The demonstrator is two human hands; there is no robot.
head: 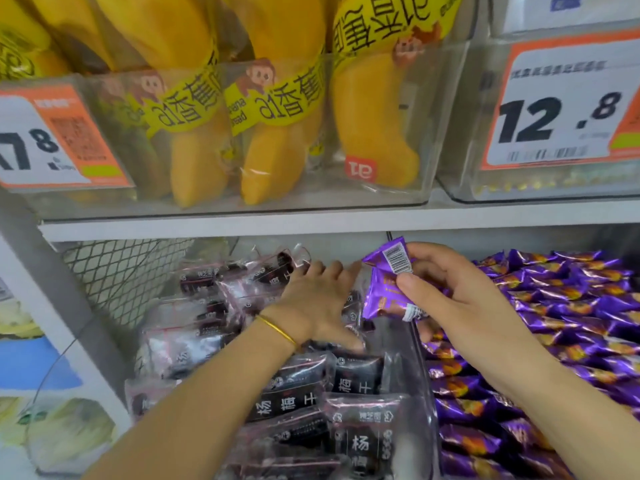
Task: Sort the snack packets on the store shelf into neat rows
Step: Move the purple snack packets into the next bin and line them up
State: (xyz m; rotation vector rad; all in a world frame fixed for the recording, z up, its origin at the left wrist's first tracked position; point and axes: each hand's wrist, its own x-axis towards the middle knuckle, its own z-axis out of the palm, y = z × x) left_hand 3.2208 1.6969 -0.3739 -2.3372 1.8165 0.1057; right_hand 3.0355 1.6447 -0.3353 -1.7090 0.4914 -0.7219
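Nearest us, black plum packets (349, 403) lie jumbled in a clear bin, with a heap of purple packets (554, 323) just to their right. Our left hand (318, 299) reaches palm down over the black ones, fingers spread. Our right hand (460, 292) pinches two purple sachets (384, 289) above the divide. Farther up, banana bread packs (374, 133) stand on the upper shelf (242, 226).

White shelf board (242, 221) spans the frame. Above it: clear bin (398, 192) holding yellow banana bread packs (374, 133); "12.8" price tag (561, 105) at right; orange-edged price tag (52, 140) at left. Below it, left: wire mesh panel (114, 271).
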